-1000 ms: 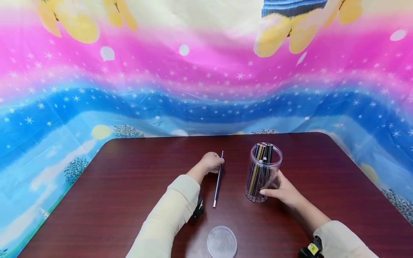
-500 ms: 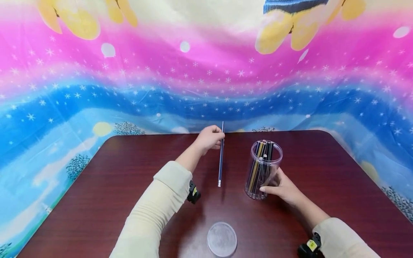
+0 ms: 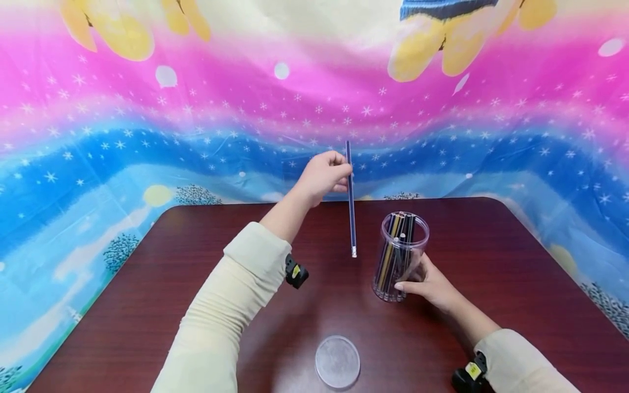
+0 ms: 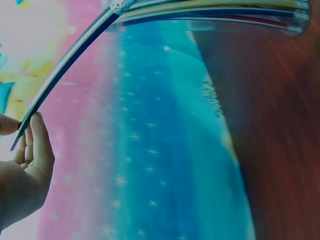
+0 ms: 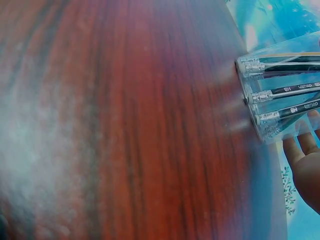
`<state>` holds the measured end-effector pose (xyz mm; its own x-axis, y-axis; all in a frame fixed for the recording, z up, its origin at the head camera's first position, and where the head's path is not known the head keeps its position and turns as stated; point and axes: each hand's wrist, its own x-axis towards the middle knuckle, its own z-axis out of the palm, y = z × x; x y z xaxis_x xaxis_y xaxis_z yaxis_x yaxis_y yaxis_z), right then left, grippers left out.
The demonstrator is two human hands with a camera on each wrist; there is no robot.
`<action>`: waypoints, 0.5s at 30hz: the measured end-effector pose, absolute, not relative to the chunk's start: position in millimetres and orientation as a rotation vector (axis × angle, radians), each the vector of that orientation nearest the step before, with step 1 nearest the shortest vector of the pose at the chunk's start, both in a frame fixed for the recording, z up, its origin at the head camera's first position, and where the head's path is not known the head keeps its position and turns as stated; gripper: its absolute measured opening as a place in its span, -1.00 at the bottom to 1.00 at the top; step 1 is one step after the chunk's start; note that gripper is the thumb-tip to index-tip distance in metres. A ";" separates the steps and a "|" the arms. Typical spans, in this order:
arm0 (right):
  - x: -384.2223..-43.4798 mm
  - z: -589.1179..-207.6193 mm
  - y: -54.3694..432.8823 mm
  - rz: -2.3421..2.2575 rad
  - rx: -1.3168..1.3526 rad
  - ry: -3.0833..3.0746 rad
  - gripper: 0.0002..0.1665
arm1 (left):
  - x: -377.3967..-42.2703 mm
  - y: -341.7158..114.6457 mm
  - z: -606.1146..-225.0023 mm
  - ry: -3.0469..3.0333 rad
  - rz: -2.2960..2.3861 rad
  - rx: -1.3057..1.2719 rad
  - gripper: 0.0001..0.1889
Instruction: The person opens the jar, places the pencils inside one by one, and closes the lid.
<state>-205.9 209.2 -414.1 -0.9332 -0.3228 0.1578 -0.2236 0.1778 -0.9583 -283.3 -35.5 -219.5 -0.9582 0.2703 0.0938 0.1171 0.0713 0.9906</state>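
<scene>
My left hand (image 3: 324, 177) pinches a dark blue striped pencil (image 3: 351, 213) near its upper end, in the air left of the jar. The pencil hangs nearly upright, its silver eraser end down; the left wrist view shows thumb and fingers (image 4: 40, 145) on it. A clear plastic jar (image 3: 426, 240) with a purple-tinted rim stands on the table, filled with several pencils (image 3: 395, 254), dark ones and a yellowish one. Around its lower right side, my right hand (image 3: 429, 286) grips the jar. Through the jar wall, silver ferrules (image 5: 265, 95) show at the bottom in the right wrist view.
A round clear lid (image 3: 337, 362) lies flat near the front of the dark red-brown table (image 3: 196, 245). Behind the table's far edge hangs a colourful printed cloth (image 3: 221, 109). Black wrist cameras (image 3: 296, 272) sit on both sleeves.
My left hand has lifted the pencil from the table, raising it and shifting slightly right, and the pencil is now more upright. My right hand keeps its grip on the jar.
</scene>
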 end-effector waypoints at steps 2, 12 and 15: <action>-206.4 -414.1 208.9 -1.895 -0.552 2.343 -0.04 | -281.4 -32.8 -210.1 2.190 2.063 0.449 -0.94; -205.2 -413.0 208.5 -1.891 -0.524 2.344 -0.01 | -275.7 -13.5 -179.4 2.093 2.171 0.639 -0.96; -204.7 -412.9 208.2 -1.884 -0.509 2.350 -0.01 | -274.4 -7.5 -176.9 2.072 2.182 0.681 -0.95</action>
<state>-204.7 208.2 -412.9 -0.9409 -0.3093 0.1381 -0.2021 0.1852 -0.9617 -274.4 -7.5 -176.9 -0.9011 0.3362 0.2739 0.2561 -0.0969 0.9618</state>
